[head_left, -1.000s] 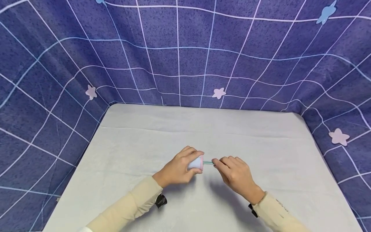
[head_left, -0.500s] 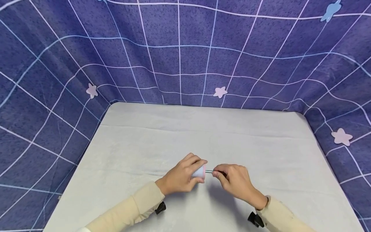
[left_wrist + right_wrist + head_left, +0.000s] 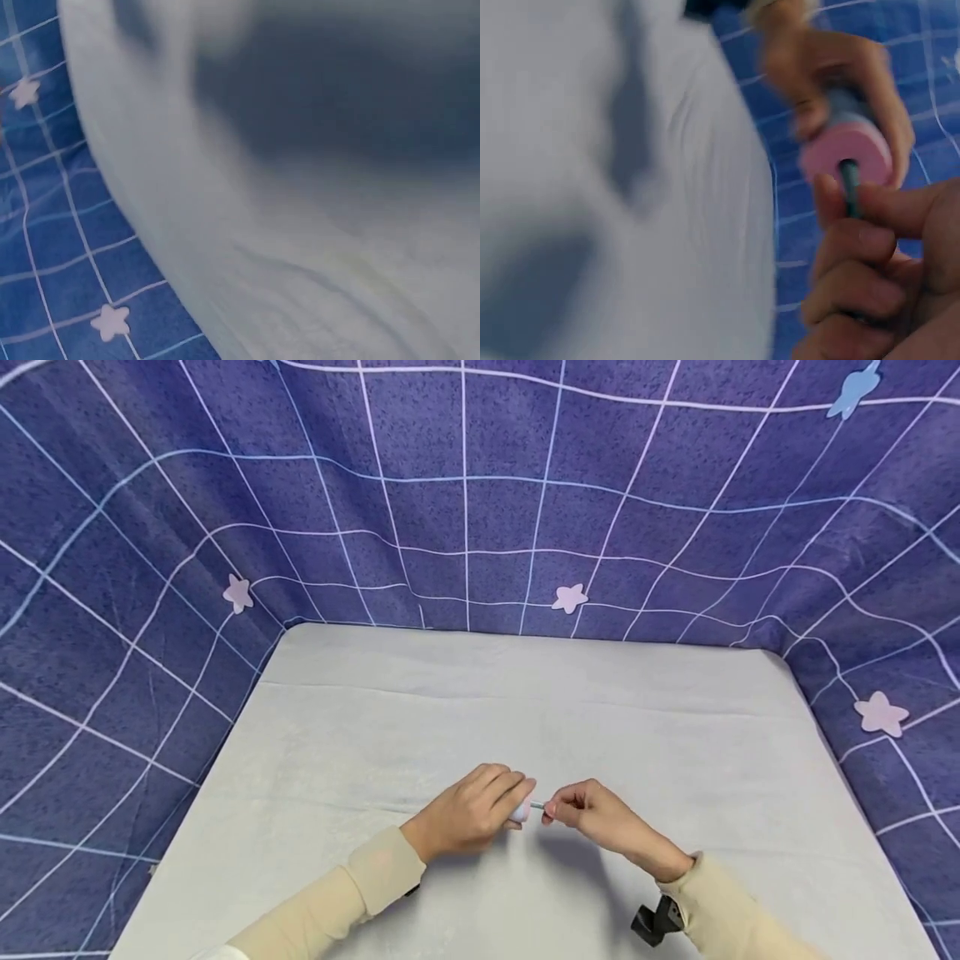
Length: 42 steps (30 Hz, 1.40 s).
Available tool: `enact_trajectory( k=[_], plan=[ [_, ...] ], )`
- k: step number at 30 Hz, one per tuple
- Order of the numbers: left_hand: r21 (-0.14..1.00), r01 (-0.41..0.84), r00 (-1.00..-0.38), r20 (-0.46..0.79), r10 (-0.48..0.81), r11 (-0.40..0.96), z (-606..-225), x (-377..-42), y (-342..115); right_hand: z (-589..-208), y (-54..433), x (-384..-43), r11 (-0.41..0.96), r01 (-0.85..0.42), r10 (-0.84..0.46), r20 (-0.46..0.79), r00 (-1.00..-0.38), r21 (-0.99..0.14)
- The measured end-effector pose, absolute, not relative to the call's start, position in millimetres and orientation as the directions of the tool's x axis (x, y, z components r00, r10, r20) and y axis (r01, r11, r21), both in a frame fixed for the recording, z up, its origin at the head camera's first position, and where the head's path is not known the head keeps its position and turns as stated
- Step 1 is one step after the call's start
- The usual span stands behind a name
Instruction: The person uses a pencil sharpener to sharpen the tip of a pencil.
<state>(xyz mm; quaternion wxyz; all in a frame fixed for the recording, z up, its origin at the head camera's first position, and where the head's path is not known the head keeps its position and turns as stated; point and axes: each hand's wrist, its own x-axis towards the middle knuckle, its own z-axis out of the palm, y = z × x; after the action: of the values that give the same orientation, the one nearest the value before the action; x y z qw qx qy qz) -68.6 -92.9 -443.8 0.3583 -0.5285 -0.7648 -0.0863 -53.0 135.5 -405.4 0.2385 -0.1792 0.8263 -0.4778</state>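
Observation:
In the head view my left hand (image 3: 472, 806) grips a small pencil sharpener (image 3: 521, 811), light blue with a pink end. The right wrist view shows that round pink end of the sharpener (image 3: 840, 147) face on, with a hole in it. A thin green pencil (image 3: 850, 184) sits in the hole. My right hand (image 3: 600, 818) pinches this pencil between thumb and forefinger, close to the sharpener, its other fingers curled. The pencil's tip is hidden inside the sharpener. Both hands are above the table. Neither hand shows in the left wrist view.
A white cloth covers the table (image 3: 390, 727). Purple-blue curtains (image 3: 495, 510) with grid lines and stars stand along its back and sides. A black wrist camera (image 3: 656, 920) hangs under the right sleeve, and shadows fall below the hands.
Both hands have come slightly nearer to me. The right hand has turned and changed its grip on the pencil, and the left hand has rolled over the sharpener. Less of the pencil shows between them.

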Motion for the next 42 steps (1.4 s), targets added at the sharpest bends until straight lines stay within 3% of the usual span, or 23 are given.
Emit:
enact_trajectory(
  k=[3,5,8,11,14,17,19,22,26,28,30,33,36,39,42],
  plan=[
    [-0.095,0.884,-0.317,0.6,0.735,0.458,-435,-72,-96,-409,133,-49,0.584,-0.351,-0.466,0.051,-0.883,-0.732],
    [0.01,0.878,-0.398,0.571,0.718,0.479,-429,-74,-96,-413,132,-48,0.64,-0.515,-0.451,0.265,-0.853,-0.571],
    [0.211,0.838,-0.535,0.502,0.68,0.503,-420,-76,-96,-421,130,-50,0.703,-0.657,-0.467,0.521,-0.714,-0.271],
    [0.434,0.744,-0.662,0.381,0.645,0.507,-411,-77,-95,-427,131,-54,0.732,-0.681,-0.512,0.642,-0.571,-0.022],
    [0.62,0.615,-0.738,0.237,0.631,0.487,-404,-77,-94,-431,133,-57,0.708,-0.696,-0.562,0.69,-0.455,0.118],
    [0.721,0.52,-0.757,0.139,0.639,0.459,-400,-77,-95,-433,134,-58,0.663,-0.729,-0.575,0.738,-0.352,0.168],
    [0.74,0.501,-0.751,0.114,0.651,0.448,-399,-76,-95,-433,133,-58,0.643,-0.75,-0.558,0.765,-0.321,0.154],
    [0.69,0.556,-0.732,0.143,0.666,0.463,-401,-72,-92,-430,132,-55,0.632,-0.775,-0.519,0.758,-0.395,0.029],
    [0.481,0.733,-0.653,0.303,0.694,0.48,-411,-65,-90,-422,131,-47,0.638,-0.718,-0.475,0.593,-0.651,-0.277],
    [0.32,0.821,-0.57,0.408,0.714,0.473,-418,-61,-89,-417,132,-44,0.63,-0.61,-0.455,0.408,-0.792,-0.481],
    [0.138,0.881,-0.456,0.501,0.736,0.452,-426,-60,-88,-412,133,-45,0.582,-0.429,-0.458,0.158,-0.875,-0.691],
    [-0.148,0.896,-0.262,0.583,0.769,0.418,-436,-59,-88,-409,136,-50,0.476,-0.059,-0.487,-0.206,-0.849,-0.877],
    [-0.329,0.854,-0.129,0.617,0.776,0.404,-444,-61,-86,-408,139,-55,0.427,0.141,-0.526,-0.372,-0.765,-0.893],
    [-0.324,0.846,-0.145,0.625,0.767,0.423,-446,-64,-86,-408,140,-56,0.466,0.07,-0.519,-0.336,-0.786,-0.882],
    [-0.197,0.867,-0.261,0.603,0.754,0.458,-443,-68,-89,-409,138,-54,0.544,-0.172,-0.485,-0.14,-0.863,-0.821]
  ],
)
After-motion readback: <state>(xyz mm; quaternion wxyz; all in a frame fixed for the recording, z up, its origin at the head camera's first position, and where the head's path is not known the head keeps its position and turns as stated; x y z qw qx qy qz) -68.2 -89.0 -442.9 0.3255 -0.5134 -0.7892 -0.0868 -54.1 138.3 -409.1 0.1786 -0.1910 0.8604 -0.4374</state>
